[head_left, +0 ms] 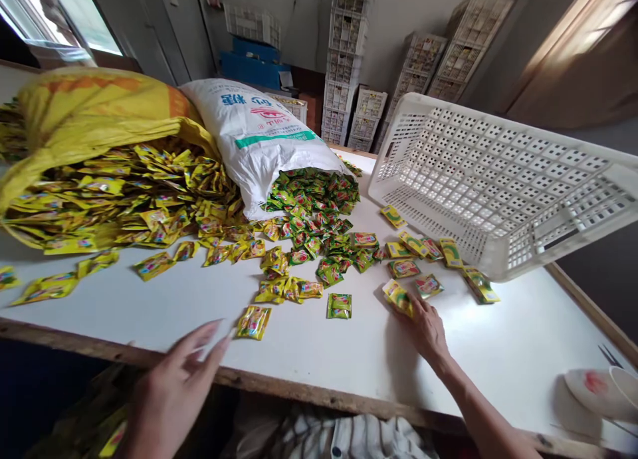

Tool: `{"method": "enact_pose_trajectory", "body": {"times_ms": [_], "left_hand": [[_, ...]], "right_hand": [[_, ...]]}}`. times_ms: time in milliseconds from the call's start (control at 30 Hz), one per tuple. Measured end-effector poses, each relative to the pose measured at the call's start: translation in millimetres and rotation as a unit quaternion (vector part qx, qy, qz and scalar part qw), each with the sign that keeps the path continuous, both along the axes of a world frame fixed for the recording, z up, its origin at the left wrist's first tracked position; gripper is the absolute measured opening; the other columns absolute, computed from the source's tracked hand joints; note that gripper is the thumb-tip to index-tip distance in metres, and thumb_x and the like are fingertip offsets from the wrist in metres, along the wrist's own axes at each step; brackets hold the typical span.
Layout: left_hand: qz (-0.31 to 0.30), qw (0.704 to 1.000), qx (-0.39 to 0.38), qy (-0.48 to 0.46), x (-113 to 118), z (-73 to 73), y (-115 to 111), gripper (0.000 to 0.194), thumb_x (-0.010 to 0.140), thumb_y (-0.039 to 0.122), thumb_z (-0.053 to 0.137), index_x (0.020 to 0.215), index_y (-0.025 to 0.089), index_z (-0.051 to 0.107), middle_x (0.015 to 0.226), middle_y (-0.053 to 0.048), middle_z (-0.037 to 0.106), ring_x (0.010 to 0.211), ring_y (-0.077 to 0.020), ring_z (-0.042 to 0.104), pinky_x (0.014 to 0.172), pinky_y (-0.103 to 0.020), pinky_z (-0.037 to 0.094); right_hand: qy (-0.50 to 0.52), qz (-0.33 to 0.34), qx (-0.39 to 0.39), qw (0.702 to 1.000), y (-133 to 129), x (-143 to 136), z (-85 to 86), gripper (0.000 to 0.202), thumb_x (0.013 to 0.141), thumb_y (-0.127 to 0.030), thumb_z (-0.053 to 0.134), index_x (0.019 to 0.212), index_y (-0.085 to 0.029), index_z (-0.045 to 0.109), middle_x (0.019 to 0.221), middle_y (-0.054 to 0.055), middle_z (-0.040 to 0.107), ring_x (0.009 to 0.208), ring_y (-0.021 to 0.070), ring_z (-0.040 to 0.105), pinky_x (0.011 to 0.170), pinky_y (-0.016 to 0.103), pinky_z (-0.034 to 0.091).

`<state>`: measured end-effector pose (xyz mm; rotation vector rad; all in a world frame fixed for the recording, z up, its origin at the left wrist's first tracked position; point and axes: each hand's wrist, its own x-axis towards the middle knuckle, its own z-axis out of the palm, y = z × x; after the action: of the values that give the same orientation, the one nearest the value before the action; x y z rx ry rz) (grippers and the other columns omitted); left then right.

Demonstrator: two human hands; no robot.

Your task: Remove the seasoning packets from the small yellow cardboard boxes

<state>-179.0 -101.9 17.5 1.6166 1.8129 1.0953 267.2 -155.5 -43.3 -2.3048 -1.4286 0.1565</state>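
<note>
My right hand (425, 331) is closed on a small yellow box (397, 295) with green and white print, just over the table. My left hand (172, 386), a little blurred, hangs at the table's front edge with thumb and fingers apart and no item visible in it. Close to its fingertips lies a yellow sachet (254, 321). A green sachet (339, 305) lies alone between the hands. Behind it is a heap of green sachets (319, 246), next to several yellow sachets (279, 289). More small boxes (404, 268) are scattered beyond my right hand.
A yellow sack (100, 90) spills yellow sachets at the left. Beside it, a white printed sack (259, 127) spills green ones. A white plastic crate (498, 173) lies tipped at the right. A white cup (601, 389) stands near the right front. Stacked crates (343, 60) line the wall.
</note>
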Motion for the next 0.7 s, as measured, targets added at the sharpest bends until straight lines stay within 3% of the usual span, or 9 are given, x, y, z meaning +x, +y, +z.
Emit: {"method": "enact_pose_trajectory", "body": {"times_ms": [133,200,267,367,467,567,633,700], "left_hand": [[-0.14,0.971,-0.142,-0.134,88,-6.3,-7,0.045,0.067,0.062,0.065,0.088,0.023,0.072,0.088,-0.008,0.077,0.082,-0.0263,0.071,0.073,-0.032,0.057],[-0.206,0.941,-0.186,-0.195,120,-9.0,-14,0.047,0.069,0.058,0.067,0.098,0.021,0.07,0.093,-0.009,0.076,0.085,-0.026,0.071,0.075,-0.032,0.057],[-0.25,0.915,-0.203,-0.242,137,-13.6,-17,0.048,0.074,0.054,0.066,0.106,0.019,0.067,0.094,-0.01,0.076,0.086,-0.0254,0.071,0.077,-0.032,0.056],[-0.225,0.911,-0.199,-0.282,136,-21.5,-9,0.043,0.079,0.053,0.06,0.103,0.017,0.065,0.088,-0.009,0.075,0.081,-0.025,0.07,0.072,-0.032,0.055],[-0.153,0.945,-0.146,-0.249,115,-21.3,5,0.034,0.078,0.05,0.062,0.091,0.019,0.067,0.079,-0.007,0.073,0.075,-0.025,0.068,0.068,-0.032,0.054],[-0.083,0.995,0.001,-0.056,100,-11.6,10,0.021,0.079,0.037,0.063,0.095,0.025,0.07,0.085,-0.007,0.072,0.085,-0.0271,0.066,0.079,-0.035,0.05],[-0.101,0.988,0.071,0.092,100,-6.1,7,0.025,0.081,0.029,0.06,0.104,0.027,0.069,0.092,-0.008,0.071,0.091,-0.028,0.063,0.085,-0.037,0.046],[-0.168,0.967,0.067,0.182,105,-5.1,2,0.028,0.082,0.03,0.06,0.109,0.025,0.068,0.092,-0.009,0.068,0.089,-0.0276,0.062,0.081,-0.037,0.047]], "right_hand": [[0.185,0.038,0.086,0.978,-8,-51,8.2,0.057,0.081,-0.052,0.057,0.127,-0.019,0.053,0.115,0.014,0.063,0.097,0.0302,0.06,0.082,0.042,0.049],[0.261,0.104,0.122,0.952,-9,-89,13.4,0.06,0.08,-0.053,0.06,0.129,-0.02,0.05,0.116,0.013,0.062,0.096,0.0278,0.061,0.08,0.038,0.052],[0.257,0.2,0.118,0.938,-6,-122,18.9,0.064,0.077,-0.051,0.066,0.132,-0.021,0.05,0.115,0.013,0.061,0.098,0.0277,0.061,0.083,0.038,0.052],[0.242,0.318,0.093,0.912,5,-146,30.7,0.064,0.078,-0.047,0.067,0.134,-0.021,0.05,0.124,0.015,0.058,0.111,0.0291,0.056,0.094,0.04,0.048],[0.248,0.326,0.067,0.91,24,-144,44.6,0.048,0.087,-0.045,0.057,0.128,-0.021,0.057,0.13,0.013,0.056,0.118,0.0292,0.054,0.101,0.044,0.043],[0.286,0.307,0.038,0.907,39,-137,51.0,0.043,0.089,-0.043,0.052,0.126,-0.022,0.059,0.123,0.011,0.062,0.107,0.0266,0.06,0.092,0.041,0.048],[0.311,0.265,0.037,0.912,47,-134,46.5,0.039,0.09,-0.042,0.048,0.119,-0.021,0.063,0.113,0.01,0.066,0.096,0.0244,0.063,0.082,0.037,0.051],[0.29,0.203,0.049,0.934,55,-129,35.5,0.036,0.088,-0.041,0.049,0.111,-0.019,0.066,0.107,0.012,0.067,0.09,0.0244,0.063,0.078,0.037,0.05]]}}
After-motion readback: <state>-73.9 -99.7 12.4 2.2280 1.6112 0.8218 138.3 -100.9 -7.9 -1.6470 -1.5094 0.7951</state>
